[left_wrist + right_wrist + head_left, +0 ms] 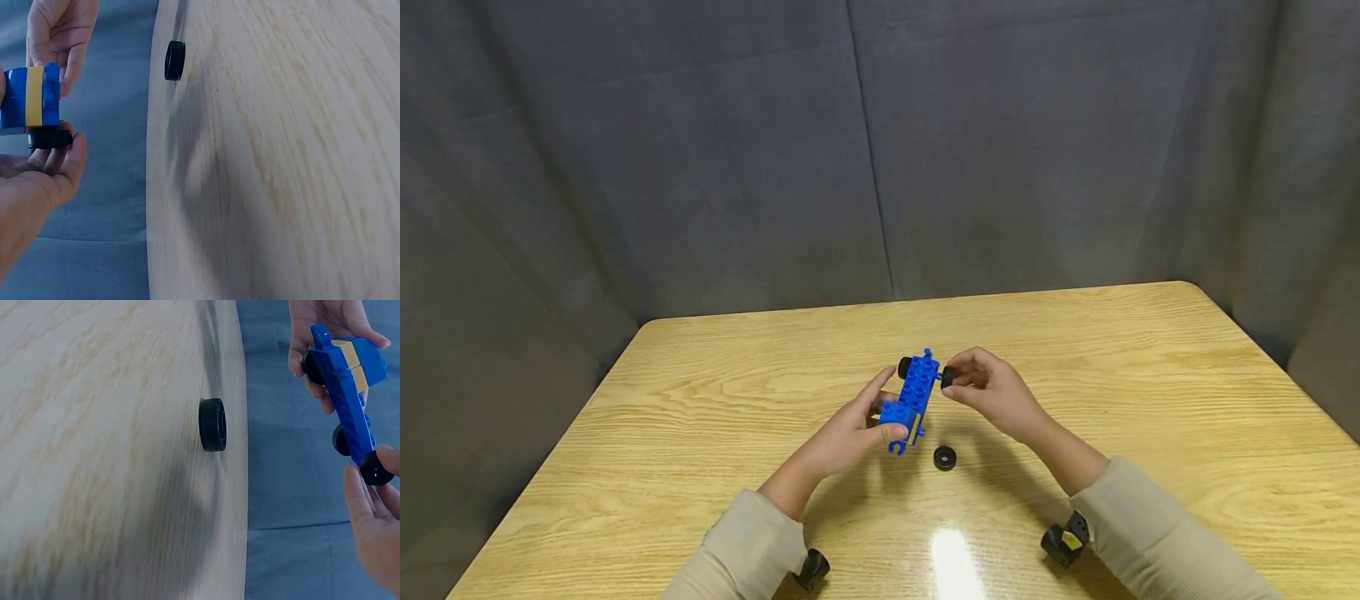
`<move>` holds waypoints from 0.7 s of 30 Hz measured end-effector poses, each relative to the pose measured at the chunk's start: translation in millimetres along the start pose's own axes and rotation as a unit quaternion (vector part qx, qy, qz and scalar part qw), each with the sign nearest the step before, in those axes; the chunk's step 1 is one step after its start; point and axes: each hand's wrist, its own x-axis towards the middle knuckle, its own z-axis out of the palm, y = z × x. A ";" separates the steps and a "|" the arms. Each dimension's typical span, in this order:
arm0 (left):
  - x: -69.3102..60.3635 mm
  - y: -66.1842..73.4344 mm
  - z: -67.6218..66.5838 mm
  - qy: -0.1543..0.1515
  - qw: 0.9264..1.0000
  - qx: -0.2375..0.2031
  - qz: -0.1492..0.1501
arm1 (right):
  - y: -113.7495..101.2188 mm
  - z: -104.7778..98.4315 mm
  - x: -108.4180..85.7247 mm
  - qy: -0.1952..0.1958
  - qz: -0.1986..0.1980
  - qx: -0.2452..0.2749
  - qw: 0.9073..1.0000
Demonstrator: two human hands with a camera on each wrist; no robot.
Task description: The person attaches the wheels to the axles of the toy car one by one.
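Aloft over the wooden counter (737, 392), a blue toy vehicle (918, 385) with a yellow stripe is clamped in the left hand (853, 432), gripped by its nearer, taller end. The right hand (996, 393) pinches a black wheel (947, 378) against the far right axle; how fully it is seated cannot be told. Two wheels show along the vehicle's left side, one at each end. A loose tyre-like ring (210, 425) lies flat on the counter just below. Behind hangs a dark grey curtain (760, 167).
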 end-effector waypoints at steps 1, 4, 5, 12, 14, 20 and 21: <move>1.2 -3.4 -0.2 0.002 1.000 -0.005 -0.001 | -0.2 0.1 0.2 0.000 -0.001 0.000 1.000; 4.9 -14.6 -0.6 0.005 1.000 -0.012 -0.004 | -0.8 0.2 0.5 0.002 -0.003 -0.001 1.000; 6.0 -17.8 -0.7 0.005 1.000 -0.013 -0.005 | -1.0 0.2 0.5 0.003 -0.003 -0.001 1.000; 7.2 -21.8 -1.0 0.001 1.000 -0.010 0.001 | -2.5 0.3 0.0 0.000 -0.009 0.008 1.000; 7.9 -21.5 -0.9 0.000 1.000 -0.008 -0.002 | -2.9 0.2 -0.1 -0.001 -0.010 0.009 1.000; 9.6 -21.3 -0.1 -0.007 1.000 -0.008 -0.012 | -4.7 0.2 -0.6 -0.008 -0.007 0.020 1.000; 9.9 -21.1 0.3 -0.008 1.000 -0.009 -0.010 | -5.0 0.2 -0.8 -0.009 -0.008 0.021 1.000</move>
